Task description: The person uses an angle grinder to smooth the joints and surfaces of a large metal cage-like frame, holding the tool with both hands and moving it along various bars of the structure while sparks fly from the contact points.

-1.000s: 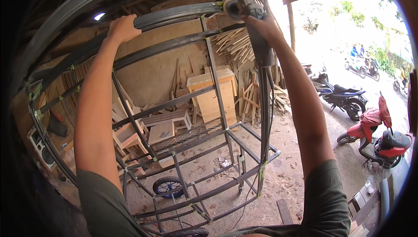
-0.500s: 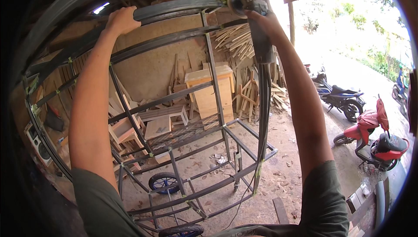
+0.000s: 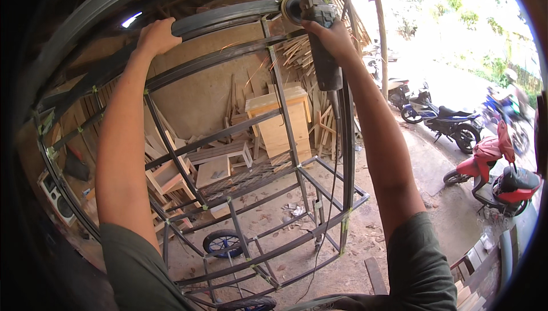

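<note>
My right hand (image 3: 333,38) is closed around the body of a dark angle grinder (image 3: 325,62), raised near the top right corner of a metal frame. The grinder's round disc (image 3: 291,9) meets the end of the upper dark metal bar (image 3: 234,15), and orange sparks fly off to the left. Further left on that bar, my left hand (image 3: 158,38) grips it from above, fingers wrapped over and partly hidden. A power cord (image 3: 333,179) hangs from the grinder beside the upright post (image 3: 349,157). Greenish weld spots mark the frame's joints.
Below, the frame holds crossbars, a mesh shelf (image 3: 251,182) and a blue-rimmed wheel (image 3: 222,243). Behind it stand a wooden cabinet (image 3: 279,119) and piled wood strips (image 3: 299,51). To the right are a red scooter (image 3: 496,168), a blue motorcycle (image 3: 448,119) and a passing rider (image 3: 516,91).
The grinder and my right hand have shifted slightly left along the bar, and sparks now spread widely. My left hand keeps its grip. A rider has come closer on the right.
</note>
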The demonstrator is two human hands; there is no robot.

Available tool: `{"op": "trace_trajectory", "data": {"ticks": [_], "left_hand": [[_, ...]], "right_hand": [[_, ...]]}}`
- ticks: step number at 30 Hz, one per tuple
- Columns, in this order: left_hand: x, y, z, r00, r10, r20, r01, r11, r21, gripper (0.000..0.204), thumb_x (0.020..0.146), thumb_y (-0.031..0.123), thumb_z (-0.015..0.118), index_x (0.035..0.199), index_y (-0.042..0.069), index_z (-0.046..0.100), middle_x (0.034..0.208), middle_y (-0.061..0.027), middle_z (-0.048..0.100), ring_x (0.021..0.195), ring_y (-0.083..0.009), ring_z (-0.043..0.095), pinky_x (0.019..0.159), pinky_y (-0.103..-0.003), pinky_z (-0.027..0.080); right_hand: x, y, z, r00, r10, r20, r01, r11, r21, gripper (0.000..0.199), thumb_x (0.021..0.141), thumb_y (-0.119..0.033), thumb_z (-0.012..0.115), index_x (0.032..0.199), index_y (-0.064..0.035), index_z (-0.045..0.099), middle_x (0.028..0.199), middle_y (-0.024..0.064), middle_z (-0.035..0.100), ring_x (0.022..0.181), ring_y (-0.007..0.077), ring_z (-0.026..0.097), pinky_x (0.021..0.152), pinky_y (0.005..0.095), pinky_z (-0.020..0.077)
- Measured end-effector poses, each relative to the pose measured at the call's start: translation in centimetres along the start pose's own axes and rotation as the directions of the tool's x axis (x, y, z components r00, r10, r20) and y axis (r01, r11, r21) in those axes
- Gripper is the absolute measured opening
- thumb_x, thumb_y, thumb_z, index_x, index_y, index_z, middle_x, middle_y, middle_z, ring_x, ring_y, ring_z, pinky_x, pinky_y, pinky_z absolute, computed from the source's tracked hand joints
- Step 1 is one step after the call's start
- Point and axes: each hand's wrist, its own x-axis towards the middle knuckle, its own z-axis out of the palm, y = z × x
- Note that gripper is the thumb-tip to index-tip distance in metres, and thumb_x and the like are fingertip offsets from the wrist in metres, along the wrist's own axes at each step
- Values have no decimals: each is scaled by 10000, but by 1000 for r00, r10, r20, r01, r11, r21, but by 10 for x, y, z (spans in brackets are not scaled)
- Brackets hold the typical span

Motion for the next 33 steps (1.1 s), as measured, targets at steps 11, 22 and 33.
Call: {"op": "trace_trajectory", "data": {"ticks": [11,22,33], "left_hand": [[-2,-3,-2,998,44,-43,-43,998,41,625,767,322,735,1324,61,620,1152,-207,715,1106,-369,673,970,-449,538],[-7,5,-8,999,31,-35,-29,999,38,458,776,318,728,1146,60,651,1097,-180,730,1087,-355,679,959,-467,528],[-10,14,-18,1000,-7,28,8,1000,-22,665,770,289,758,1351,12,593,1196,-237,693,1144,-380,653,1003,-468,514]], "right_hand": [[-37,24,26,989,-42,-142,49,998,40,740,749,-497,813,1149,86,597,1094,286,696,1060,393,687,941,447,516],[-40,26,19,995,-82,-62,84,996,33,757,756,-525,795,1179,64,580,1067,275,704,1044,404,689,941,466,518],[-18,37,-44,998,54,-11,-53,996,70,693,774,-426,800,1205,80,601,1041,217,713,953,310,710,879,393,551]]}}
